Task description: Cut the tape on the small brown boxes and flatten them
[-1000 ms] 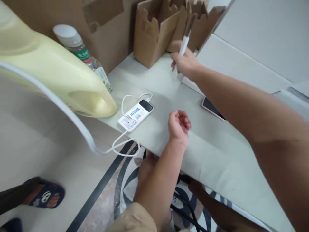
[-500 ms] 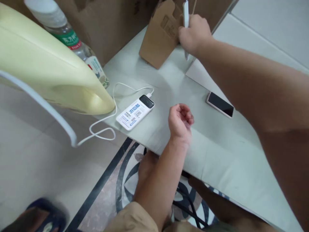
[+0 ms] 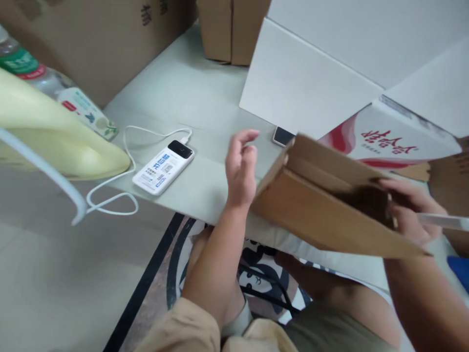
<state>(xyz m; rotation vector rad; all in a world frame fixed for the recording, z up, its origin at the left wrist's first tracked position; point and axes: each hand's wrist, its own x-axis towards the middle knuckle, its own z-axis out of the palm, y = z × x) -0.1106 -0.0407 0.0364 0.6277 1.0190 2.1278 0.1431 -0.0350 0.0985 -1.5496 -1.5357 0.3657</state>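
Pale green tabletop [image 3: 205, 93] is backed by large brown cartons and a white sheet. A folded cardboard box [image 3: 322, 205] is gripped at its far end by the right hand [image 3: 410, 215], whose fingers [image 3: 397, 188] are clenched on the flap together with a white pen-like tool [image 3: 443, 221]. The left hand [image 3: 242, 166] is raised with fingers [image 3: 245, 136] loosely spread, holding nothing, just beside the box's near corner. A power bank [image 3: 163, 166] with its white cable [image 3: 113, 195] lies well left of those fingers; a phone [image 3: 283, 136] lies just beyond them. The near corner would best be steadied squarely, and the tool's tip kept off the cardboard.
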